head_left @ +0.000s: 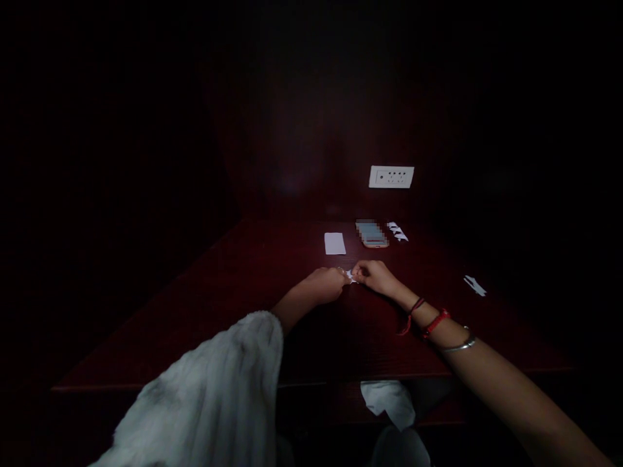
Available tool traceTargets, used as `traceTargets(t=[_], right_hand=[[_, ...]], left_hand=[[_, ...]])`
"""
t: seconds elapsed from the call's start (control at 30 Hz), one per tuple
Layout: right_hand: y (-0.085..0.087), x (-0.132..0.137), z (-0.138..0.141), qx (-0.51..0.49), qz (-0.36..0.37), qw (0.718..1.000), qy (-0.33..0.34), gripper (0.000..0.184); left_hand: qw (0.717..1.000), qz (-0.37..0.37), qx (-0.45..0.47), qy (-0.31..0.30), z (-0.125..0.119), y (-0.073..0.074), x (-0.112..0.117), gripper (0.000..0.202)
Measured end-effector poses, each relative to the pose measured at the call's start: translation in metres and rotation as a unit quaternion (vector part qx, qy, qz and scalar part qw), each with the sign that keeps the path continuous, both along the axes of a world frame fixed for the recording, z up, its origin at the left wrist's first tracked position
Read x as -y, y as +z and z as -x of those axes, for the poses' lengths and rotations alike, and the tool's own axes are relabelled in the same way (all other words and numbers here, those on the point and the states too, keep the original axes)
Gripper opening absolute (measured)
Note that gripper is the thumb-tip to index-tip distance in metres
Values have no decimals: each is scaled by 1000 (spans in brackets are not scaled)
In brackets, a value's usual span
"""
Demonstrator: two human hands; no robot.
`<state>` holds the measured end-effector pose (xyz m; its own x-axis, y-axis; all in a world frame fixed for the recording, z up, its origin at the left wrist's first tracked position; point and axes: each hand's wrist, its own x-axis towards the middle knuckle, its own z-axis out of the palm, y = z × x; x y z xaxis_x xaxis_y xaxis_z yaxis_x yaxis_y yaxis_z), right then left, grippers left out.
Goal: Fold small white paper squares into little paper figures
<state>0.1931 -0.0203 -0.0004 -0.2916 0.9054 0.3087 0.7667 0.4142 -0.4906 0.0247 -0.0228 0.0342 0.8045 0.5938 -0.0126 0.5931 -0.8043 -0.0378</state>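
Observation:
A small piece of white paper (351, 277) is pinched between my two hands, just above the dark red table. My left hand (331, 283) comes from a fluffy pale sleeve, its fingers closed on the paper's left side. From the right, my right hand (376, 275) has its fingertips closed on the other side of the paper. Bracelets circle that wrist. The paper's exact shape is partly hidden by my fingers. Beyond my hands a white rectangular sheet (335, 244) lies flat on the table.
Behind my right hand lies a phone (372, 234) with a blurred screen, and next to it a cut paper strip (398, 231). Paper scraps (475, 285) lie at the right. A socket panel (391, 177) sits on the back wall. White crumpled material (389, 399) shows below the table's front edge (195, 385).

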Motion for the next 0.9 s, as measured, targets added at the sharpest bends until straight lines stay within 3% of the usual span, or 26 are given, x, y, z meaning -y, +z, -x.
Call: traceTargets(t=[0.17,0.37,0.57,0.9], right_hand=[[4,4,-8,19,-68,996,59,12],[12,11,-24,105,-87,977,165,22],[12,13,-24,183,-91,964,169,31],[19,14,-23,222,-93,953,184,34]], left_hand=[[1000,-10,-8,5,-1,-1,1,32],[1000,-10,3,-6,-1,-5,-2,36],[1000,-13,4,-2,-2,-7,-4,35],[1000,14,-9,6,-1,-2,-3,37]])
